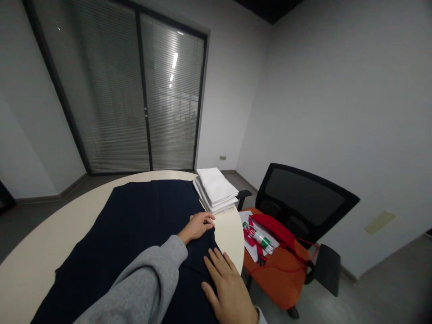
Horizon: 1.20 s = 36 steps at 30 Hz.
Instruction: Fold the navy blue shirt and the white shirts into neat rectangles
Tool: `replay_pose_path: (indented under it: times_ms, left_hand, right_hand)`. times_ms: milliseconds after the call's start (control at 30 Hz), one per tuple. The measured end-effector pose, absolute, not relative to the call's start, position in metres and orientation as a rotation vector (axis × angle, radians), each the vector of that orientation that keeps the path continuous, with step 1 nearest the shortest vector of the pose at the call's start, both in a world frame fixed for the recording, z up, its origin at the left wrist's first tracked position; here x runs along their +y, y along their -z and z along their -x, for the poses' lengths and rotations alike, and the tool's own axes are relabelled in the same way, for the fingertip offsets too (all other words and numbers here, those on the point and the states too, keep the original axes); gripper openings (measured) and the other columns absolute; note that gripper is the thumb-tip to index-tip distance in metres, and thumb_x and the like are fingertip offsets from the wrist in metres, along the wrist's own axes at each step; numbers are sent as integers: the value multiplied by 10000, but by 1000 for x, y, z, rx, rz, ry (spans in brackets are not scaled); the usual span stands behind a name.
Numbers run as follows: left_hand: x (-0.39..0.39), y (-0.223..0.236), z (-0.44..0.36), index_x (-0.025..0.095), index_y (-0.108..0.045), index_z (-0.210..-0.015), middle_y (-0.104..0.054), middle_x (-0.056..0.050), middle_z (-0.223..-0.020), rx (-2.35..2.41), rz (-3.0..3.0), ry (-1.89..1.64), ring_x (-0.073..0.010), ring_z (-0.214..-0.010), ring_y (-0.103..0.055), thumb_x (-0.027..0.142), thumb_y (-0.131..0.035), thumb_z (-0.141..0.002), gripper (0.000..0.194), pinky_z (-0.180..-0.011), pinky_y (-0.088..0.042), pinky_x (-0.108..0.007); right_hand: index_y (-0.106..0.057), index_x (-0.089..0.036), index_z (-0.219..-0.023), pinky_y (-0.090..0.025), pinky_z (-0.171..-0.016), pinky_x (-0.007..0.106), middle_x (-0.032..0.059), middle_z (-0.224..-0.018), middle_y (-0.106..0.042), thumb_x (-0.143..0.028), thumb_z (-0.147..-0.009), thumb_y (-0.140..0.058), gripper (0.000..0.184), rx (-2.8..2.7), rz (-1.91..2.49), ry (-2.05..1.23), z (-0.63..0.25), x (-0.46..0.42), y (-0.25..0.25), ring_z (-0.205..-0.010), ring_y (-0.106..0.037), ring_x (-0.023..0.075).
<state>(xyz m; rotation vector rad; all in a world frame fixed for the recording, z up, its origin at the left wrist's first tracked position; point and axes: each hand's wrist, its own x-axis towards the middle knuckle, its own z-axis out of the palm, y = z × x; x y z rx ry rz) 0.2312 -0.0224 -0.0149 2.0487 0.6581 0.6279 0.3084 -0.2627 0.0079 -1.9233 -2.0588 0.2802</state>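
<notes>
A dark navy cloth (141,234) lies spread over a round, cream-coloured desk (30,279), filling the lower left and centre of the frame. Near the centre, I see a person's left hand (199,225), in a grey sleeve (148,274), resting with bent fingers at the cloth's right edge; I cannot tell whether it pinches the fabric. At bottom centre, the right hand (229,288) lies flat and ungripping on the cloth, fingers extended. Just beyond the left hand sits a folded white stack (216,186). At lower right, an orange-seated chair (280,283) holds a plastic bottle (259,237) and a red bag (275,229).
</notes>
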Motion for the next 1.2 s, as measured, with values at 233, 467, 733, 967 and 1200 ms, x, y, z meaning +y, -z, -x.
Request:
replay_pose_path:
  times_ms: [233, 467, 733, 967, 1200]
  left_hand:
    - [-35, 4, -224, 238, -706, -1069, -717, -20, -1051, 860, -2440, -731, -209, -1032, -652, 93, -572, -927, 244, -928, -388, -387]
    - [-49, -19, -221, 279, -692, -1195, -695, -38, -1245, 508, -2840, -625, -250, -1170, -559, 391, -555, -1038, 236, -938, -379, -398]
    - [-39, 8, -218, 359, -630, -1359, -584, -10, -1505, 542, -2712, -456, -263, -1316, -485, 356, -388, -1086, 364, -1034, -364, -455]
    - [-23, 11, -217, 303, -717, -1173, -694, -15, -1337, 485, -2506, -521, -224, -1276, -525, 294, -521, -1014, 253, -1091, -370, -396]
    - [-22, 3, -213, 322, -724, -1176, -594, -35, -1462, 400, -2559, -380, -282, -1323, -478, 370, -627, -972, 230, -1105, -349, -463]
  right_hand:
    - [-408, -285, -1594, -200, -1306, 516, 3, -1681, -263, -382, -1008, -545, 610, -2058, 2034, -334, -305, -271, -2, -1568, -264, 287]
    - [-376, -313, -1605, -218, -1294, 566, -33, -1685, -234, -400, -1018, -529, 613, -2083, 2059, -275, -301, -272, 3, -1573, -230, 329]
    - [-275, -290, -1641, -283, -1259, 606, 68, -1681, -200, -436, -972, -623, 769, -2154, 2033, -188, -314, -279, 17, -1548, -279, 371]
    - [-328, -228, -1635, -315, -1270, 548, 66, -1661, -313, -456, -984, -588, 738, -2035, 2075, -224, -318, -281, 10, -1521, -364, 347]
    - [-508, -186, -1534, -296, -1274, 536, 113, -1507, -586, -440, -1049, -483, 548, -1866, 2063, -140, -321, -256, -38, -1431, -511, 302]
